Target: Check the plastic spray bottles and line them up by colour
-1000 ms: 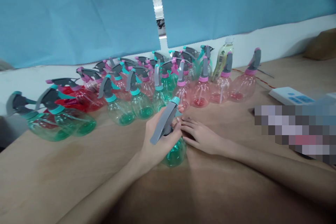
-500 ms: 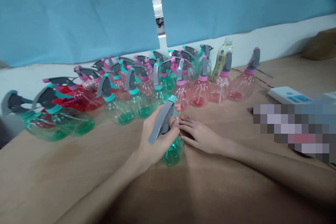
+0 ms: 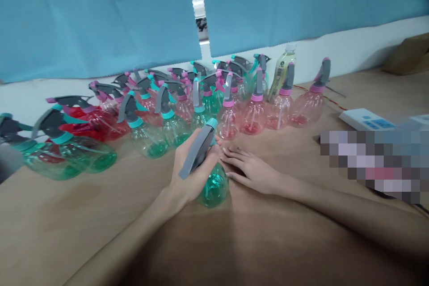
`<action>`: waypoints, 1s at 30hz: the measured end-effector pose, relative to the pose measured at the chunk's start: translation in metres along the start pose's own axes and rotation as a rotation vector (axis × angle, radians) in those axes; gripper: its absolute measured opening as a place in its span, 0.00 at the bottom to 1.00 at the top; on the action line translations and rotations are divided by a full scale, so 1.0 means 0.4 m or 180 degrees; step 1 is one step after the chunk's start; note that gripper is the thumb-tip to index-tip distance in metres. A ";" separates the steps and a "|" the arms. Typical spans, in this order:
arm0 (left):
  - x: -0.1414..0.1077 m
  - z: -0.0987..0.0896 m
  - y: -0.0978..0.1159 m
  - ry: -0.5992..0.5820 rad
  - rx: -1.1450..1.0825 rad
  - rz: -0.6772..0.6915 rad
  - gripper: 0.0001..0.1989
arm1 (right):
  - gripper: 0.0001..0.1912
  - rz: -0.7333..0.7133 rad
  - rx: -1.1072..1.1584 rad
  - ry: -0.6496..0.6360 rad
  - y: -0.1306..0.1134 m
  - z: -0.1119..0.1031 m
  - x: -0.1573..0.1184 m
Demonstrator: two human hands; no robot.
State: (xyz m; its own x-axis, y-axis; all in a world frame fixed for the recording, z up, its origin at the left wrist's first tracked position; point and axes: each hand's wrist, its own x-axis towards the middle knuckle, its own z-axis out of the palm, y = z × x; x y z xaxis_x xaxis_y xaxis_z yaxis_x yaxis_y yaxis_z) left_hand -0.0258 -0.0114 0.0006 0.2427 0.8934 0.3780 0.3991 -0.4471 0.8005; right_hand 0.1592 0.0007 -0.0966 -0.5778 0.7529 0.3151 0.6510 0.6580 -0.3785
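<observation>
A green spray bottle (image 3: 213, 187) with a grey and teal spray head stands near the middle of the wooden table (image 3: 134, 214). My left hand (image 3: 189, 167) is wrapped round its neck, just under the grey head, which leans to the left. To the right of the bottle, my right hand (image 3: 253, 170) lies palm down on the table with its fingers spread, fingertips close to the bottle and holding nothing. Behind my hands stand green spray bottles (image 3: 147, 140) and pink spray bottles (image 3: 254, 118) in uneven rows.
Red spray bottles (image 3: 110, 125) stand at the left among the others. A labelled drink bottle (image 3: 283, 69) is at the back. A white device (image 3: 367, 120) with blue buttons and a blurred-out object (image 3: 372, 161) lie at the right. A blue sheet (image 3: 117, 13) covers the wall.
The whole view has shifted slightly. My left hand and the green bottle have moved a little to the left, away from my right hand, which stays spread on the table.
</observation>
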 end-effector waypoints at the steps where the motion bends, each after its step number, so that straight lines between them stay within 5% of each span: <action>1: 0.001 0.000 0.000 0.0011 0.0002 0.0019 0.06 | 0.28 -0.0008 -0.0011 -0.0008 0.001 0.001 0.000; 30: -0.002 0.007 -0.005 0.0126 -0.0025 0.0051 0.08 | 0.28 -0.0073 -0.0069 -0.0020 0.004 -0.001 0.000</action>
State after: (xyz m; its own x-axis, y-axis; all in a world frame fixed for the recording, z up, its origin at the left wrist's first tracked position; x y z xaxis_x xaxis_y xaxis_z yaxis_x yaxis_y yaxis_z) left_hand -0.0242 -0.0113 -0.0027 0.2138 0.8873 0.4087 0.3885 -0.4611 0.7978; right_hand 0.1603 0.0016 -0.0969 -0.5956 0.7376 0.3181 0.6481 0.6752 -0.3522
